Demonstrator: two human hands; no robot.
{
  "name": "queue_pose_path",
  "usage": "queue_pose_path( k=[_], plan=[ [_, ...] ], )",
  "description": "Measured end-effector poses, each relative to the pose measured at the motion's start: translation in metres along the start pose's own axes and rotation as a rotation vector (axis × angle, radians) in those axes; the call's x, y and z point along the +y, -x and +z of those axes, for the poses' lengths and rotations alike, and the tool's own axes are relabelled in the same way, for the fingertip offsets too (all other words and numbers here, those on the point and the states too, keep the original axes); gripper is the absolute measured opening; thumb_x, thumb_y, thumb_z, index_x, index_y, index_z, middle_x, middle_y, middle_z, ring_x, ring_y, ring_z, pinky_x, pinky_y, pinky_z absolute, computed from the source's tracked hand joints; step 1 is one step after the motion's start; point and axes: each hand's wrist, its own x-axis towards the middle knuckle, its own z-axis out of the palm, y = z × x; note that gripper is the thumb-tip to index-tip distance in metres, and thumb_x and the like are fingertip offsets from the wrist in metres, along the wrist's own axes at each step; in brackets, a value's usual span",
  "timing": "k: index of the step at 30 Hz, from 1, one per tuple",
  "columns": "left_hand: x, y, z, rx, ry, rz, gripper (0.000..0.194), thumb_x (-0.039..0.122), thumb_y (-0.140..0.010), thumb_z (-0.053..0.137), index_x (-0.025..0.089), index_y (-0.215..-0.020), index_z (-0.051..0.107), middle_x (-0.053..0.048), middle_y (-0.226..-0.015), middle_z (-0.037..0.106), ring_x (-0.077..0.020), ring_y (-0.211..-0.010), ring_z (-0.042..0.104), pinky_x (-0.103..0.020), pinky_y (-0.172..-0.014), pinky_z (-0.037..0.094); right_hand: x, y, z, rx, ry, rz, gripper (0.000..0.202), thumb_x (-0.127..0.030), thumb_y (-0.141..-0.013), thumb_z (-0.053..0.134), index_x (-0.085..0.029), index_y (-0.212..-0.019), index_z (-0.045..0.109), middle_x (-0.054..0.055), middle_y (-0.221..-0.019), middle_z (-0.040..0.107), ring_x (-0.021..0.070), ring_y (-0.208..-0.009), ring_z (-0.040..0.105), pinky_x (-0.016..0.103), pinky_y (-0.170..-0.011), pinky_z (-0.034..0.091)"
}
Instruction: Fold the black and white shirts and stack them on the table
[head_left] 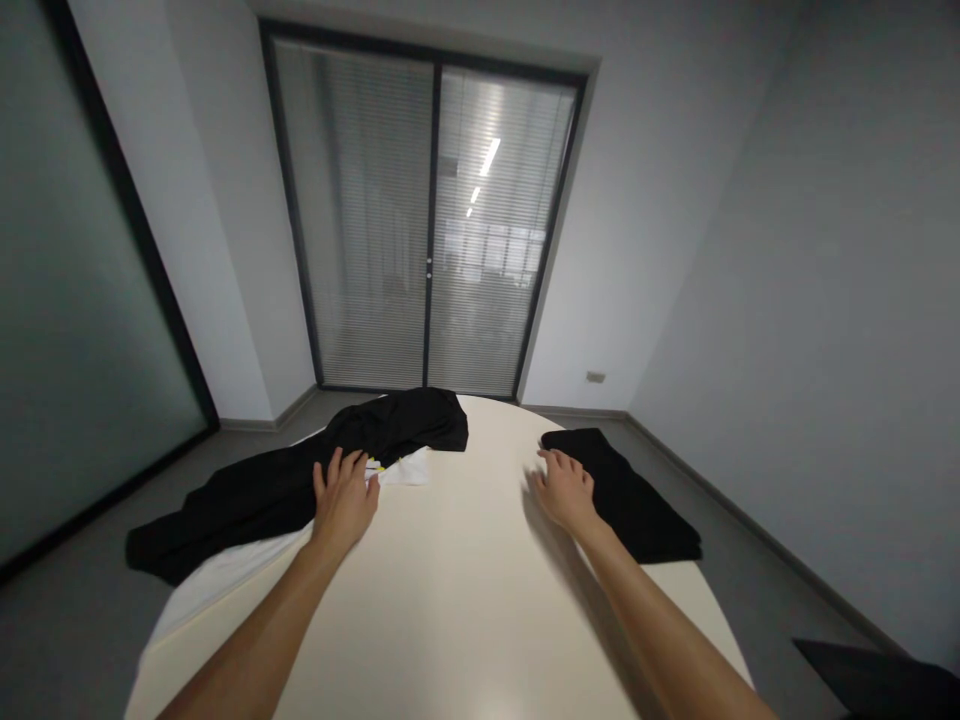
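My left hand (pixel 345 497) rests with spread fingers at the near edge of a long, rumpled black cloth (pixel 255 497) on the left side of the table. A white cloth (pixel 409 470) with small yellow marks lies partly beneath the black one and shows just right of my left fingers. On the right, a folded black cloth (pixel 637 505) lies flat. My right hand (pixel 564 487) is at its left edge, fingers apart and slightly bent, casting a shadow on the tabletop. Neither hand grips anything.
The pale rounded table (pixel 450 590) extends ahead of me. Beyond it stand a dark-framed glass partition with blinds (pixel 360 220) and grey walls, one with a socket (pixel 595 377). A dark object (pixel 877 680) shows at the lower right.
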Motion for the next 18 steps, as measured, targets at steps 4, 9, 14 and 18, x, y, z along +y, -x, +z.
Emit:
queue_pose_path(
  k=[4, 9, 14, 18],
  plan=[
    [0.01, -0.003, -0.008, 0.095, 0.105, 0.07, 0.043, 0.021, -0.096, 0.036, 0.011, -0.131, 0.059, -0.017, -0.137, 0.057, -0.0326, -0.134, 0.045, -0.063, -0.118, 0.017, -0.006, 0.029, 0.007, 0.008, -0.071, -0.041, 0.041, -0.031, -0.094, 0.05, -0.023, -0.134, 0.055, 0.012, -0.145, 0.05, 0.0323, -0.13, 0.043, 0.051, -0.106, 0.032],
    [0.032, 0.002, -0.03, 0.176, 0.324, 0.294, 0.039, 0.02, -0.098, 0.037, 0.018, -0.129, 0.061, -0.012, -0.129, 0.061, -0.0253, -0.125, 0.052, -0.05, -0.119, 0.028, -0.001, 0.05, 0.009, 0.025, -0.168, -0.184, 0.04, -0.03, -0.093, 0.048, -0.024, -0.133, 0.054, 0.009, -0.142, 0.053, 0.03, -0.136, 0.038, 0.049, -0.112, 0.027],
    [0.073, 0.028, -0.051, -0.065, 0.468, 0.547, 0.033, 0.025, -0.101, 0.039, 0.024, -0.115, 0.068, -0.007, -0.117, 0.066, -0.0202, -0.106, 0.063, -0.036, -0.099, 0.051, -0.003, 0.052, 0.002, -0.081, -0.266, -0.203, 0.042, -0.027, -0.092, 0.049, -0.022, -0.134, 0.053, 0.01, -0.135, 0.059, 0.0306, -0.137, 0.038, 0.049, -0.111, 0.028],
    [0.092, 0.042, -0.05, -0.112, 0.37, 0.504, 0.047, 0.033, -0.093, 0.056, 0.029, -0.139, 0.054, -0.008, -0.15, 0.046, -0.0317, -0.136, 0.044, -0.051, -0.113, 0.036, -0.008, 0.055, 0.002, -0.139, -0.307, -0.27, 0.044, -0.029, -0.093, 0.048, -0.024, -0.136, 0.052, 0.009, -0.138, 0.057, 0.0294, -0.137, 0.039, 0.049, -0.112, 0.027]
  ],
)
